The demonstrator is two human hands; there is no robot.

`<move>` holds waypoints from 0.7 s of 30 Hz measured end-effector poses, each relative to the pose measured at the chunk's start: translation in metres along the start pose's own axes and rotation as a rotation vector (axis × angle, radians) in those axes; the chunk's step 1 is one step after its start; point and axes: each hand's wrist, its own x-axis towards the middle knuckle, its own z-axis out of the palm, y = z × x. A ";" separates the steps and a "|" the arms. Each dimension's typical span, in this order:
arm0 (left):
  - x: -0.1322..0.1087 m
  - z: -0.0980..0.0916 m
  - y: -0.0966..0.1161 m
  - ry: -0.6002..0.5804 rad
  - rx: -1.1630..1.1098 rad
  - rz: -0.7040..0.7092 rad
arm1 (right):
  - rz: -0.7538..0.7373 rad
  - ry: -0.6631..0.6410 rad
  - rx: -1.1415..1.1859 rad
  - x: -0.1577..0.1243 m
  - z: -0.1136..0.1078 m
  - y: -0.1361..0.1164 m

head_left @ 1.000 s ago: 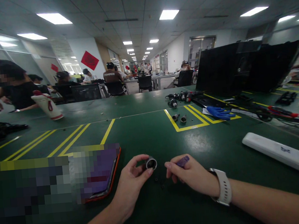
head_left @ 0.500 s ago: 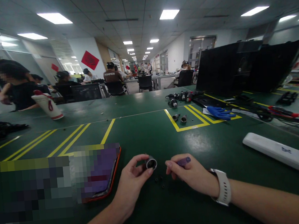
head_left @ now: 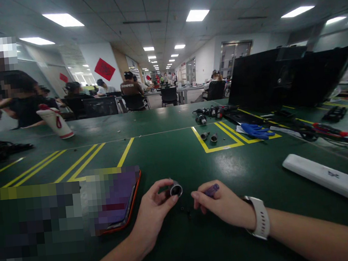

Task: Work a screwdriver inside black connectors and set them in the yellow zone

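Observation:
My left hand [head_left: 156,207] is closed around a small grey metal cup-shaped part [head_left: 176,190], pinched between thumb and fingers, its round open end facing me. To its right, my right hand [head_left: 218,199] is closed on a small tool with a purple handle [head_left: 211,190]; the handle's end sticks up above the fist, and the working end cannot be made out. A gap separates the two hands. On the green table [head_left: 164,159] below the metal part lie a few tiny dark pieces [head_left: 182,208], too small to name.
At left lies a purple-screened tablet or phone [head_left: 119,200] with an orange edge, partly blurred out. Two similar metal parts [head_left: 214,137] sit inside yellow tape. Beyond are a blue glove [head_left: 256,131], a long white device [head_left: 327,180], black monitors [head_left: 255,80] and a white cup [head_left: 56,122].
My right hand has shifted very slightly left with the purple-handled tool. The left hand keeps its hold on the metal part. At far left, a person's arm has moved.

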 end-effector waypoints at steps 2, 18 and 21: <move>0.000 -0.001 -0.001 -0.007 -0.006 0.002 | -0.002 -0.002 -0.010 0.000 0.000 -0.001; -0.002 -0.002 -0.001 0.029 0.023 0.047 | -0.522 0.210 -0.076 -0.015 0.000 -0.012; -0.004 0.000 0.000 0.043 0.037 0.091 | -0.612 0.167 -0.196 -0.017 0.004 -0.013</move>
